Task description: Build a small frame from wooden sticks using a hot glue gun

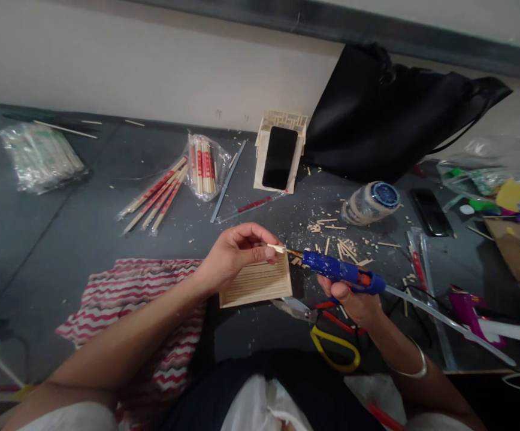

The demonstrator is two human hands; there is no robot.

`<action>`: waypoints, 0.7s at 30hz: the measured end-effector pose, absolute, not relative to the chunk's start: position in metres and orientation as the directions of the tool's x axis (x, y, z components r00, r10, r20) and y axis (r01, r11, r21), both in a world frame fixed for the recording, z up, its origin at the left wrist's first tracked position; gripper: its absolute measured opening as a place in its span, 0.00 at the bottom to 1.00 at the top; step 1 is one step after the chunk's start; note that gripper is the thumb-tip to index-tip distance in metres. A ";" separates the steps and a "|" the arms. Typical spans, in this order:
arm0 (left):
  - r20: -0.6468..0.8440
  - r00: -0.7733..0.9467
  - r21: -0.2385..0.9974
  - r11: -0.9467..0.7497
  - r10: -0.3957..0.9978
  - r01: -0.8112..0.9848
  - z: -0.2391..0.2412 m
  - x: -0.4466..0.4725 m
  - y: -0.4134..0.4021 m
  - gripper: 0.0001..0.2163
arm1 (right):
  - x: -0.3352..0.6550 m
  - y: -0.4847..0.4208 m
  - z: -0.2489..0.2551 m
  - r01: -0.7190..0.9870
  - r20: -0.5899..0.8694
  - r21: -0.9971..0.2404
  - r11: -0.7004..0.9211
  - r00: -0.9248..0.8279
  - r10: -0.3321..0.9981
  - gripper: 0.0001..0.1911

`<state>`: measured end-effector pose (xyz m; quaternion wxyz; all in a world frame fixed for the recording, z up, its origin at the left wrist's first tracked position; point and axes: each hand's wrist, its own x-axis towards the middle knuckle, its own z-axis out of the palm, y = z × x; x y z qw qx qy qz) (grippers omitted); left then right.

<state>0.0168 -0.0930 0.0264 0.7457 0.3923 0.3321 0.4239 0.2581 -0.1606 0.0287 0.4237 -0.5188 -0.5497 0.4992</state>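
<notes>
My left hand pinches a short pale wooden stick piece between thumb and fingers. My right hand grips a blue hot glue gun, and its nozzle points left, at or very close to the stick piece. A long translucent glue stick trails out of the back of the gun. Below my left hand lies a small slatted wooden panel, partly covered by the hand. Under the gun, scissors with a yellow handle and a tool with red handles rest on the table.
Cut stick bits scatter near a jar with a blue lid. Wrapped chopsticks lie at left, beyond a striped cloth. A phone leans on a small wooden structure; a black bag stands behind.
</notes>
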 end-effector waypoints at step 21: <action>-0.132 0.426 0.872 0.309 0.895 -0.379 0.025 0.015 -0.093 0.10 | 0.260 -0.162 0.024 0.198 -0.072 -0.979 -0.050 -0.106 0.992 0.33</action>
